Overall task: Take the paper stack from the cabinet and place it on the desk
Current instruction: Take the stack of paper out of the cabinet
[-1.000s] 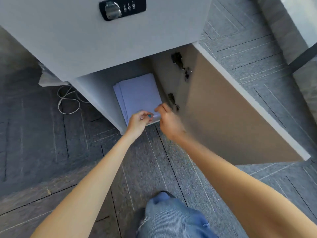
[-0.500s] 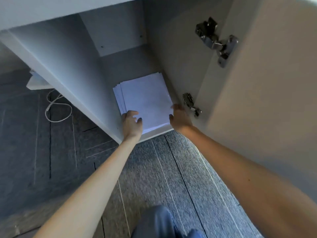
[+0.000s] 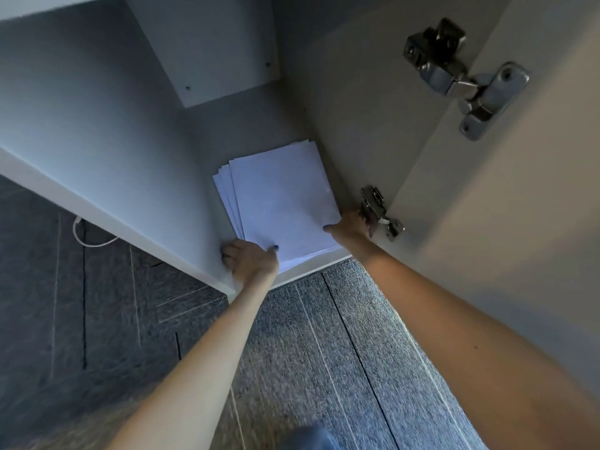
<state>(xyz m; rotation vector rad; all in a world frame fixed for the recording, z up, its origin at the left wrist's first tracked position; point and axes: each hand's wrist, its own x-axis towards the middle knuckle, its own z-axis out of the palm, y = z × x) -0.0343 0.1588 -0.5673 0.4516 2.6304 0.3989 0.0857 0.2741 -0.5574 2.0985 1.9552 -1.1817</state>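
A stack of white paper sheets (image 3: pixel 279 203), slightly fanned at its left edge, lies flat on the floor of the open cabinet (image 3: pixel 97 134). My left hand (image 3: pixel 250 259) grips the stack's near left corner, thumb on top and fingers curled at its side. My right hand (image 3: pixel 350 225) holds the near right edge, thumb lying on the top sheet, fingers hidden under or beside the paper. The stack rests on the cabinet bottom, close to the front lip.
The cabinet door (image 3: pixel 503 222) stands open on the right, with an upper hinge (image 3: pixel 464 79) and a lower hinge (image 3: pixel 380 212) right beside my right hand. Grey carpet (image 3: pixel 324 352) lies below. A white cable (image 3: pixel 87 235) lies on the floor at left.
The view has moved closer into the cabinet. My hands have spread from the stack's front edge to its near left corner and right edge, and now hold it there.
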